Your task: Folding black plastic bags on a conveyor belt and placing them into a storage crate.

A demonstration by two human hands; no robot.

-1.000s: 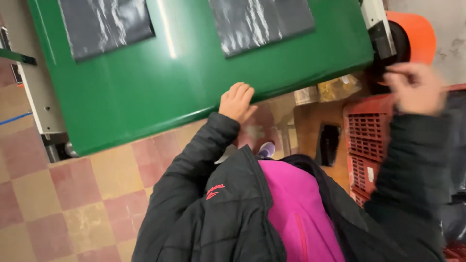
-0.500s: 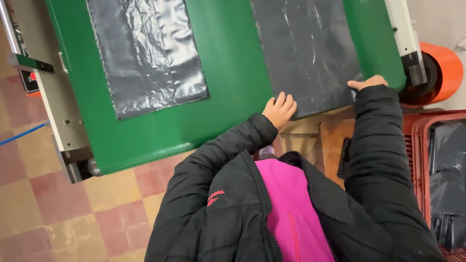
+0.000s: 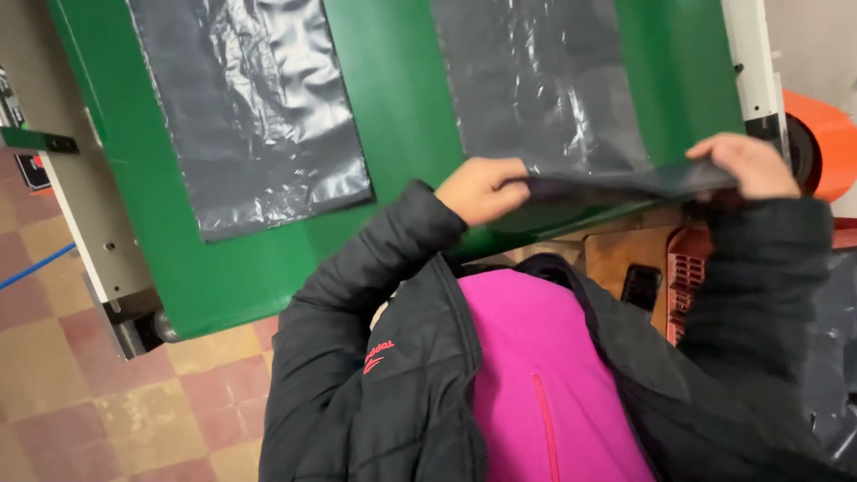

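Black quilted jacket over a pink top fills the near part of the head view, both sleeves reaching up toward the machine. Red and tan floor tiles show at lower left, a red plastic crate at right below the belt edge. Left hand is curled shut, fingers pinching the near left corner of a dark grey plastic bag. Right hand is also closed, fingertips pinching the near right corner of the same bag. Near edge of the bag is lifted off the surface and stretched as a taut dark strip between the two hands; rest of the bag lies flat, running away from the hands up the green conveyor belt. Second dark grey bag lies flat on the belt to the left, well apart from both hands, untouched, wrinkled and shiny. Grey-white machine frame borders the belt on the left, white rail on the right. Orange roll sits just beyond the right hand at the frame edge.
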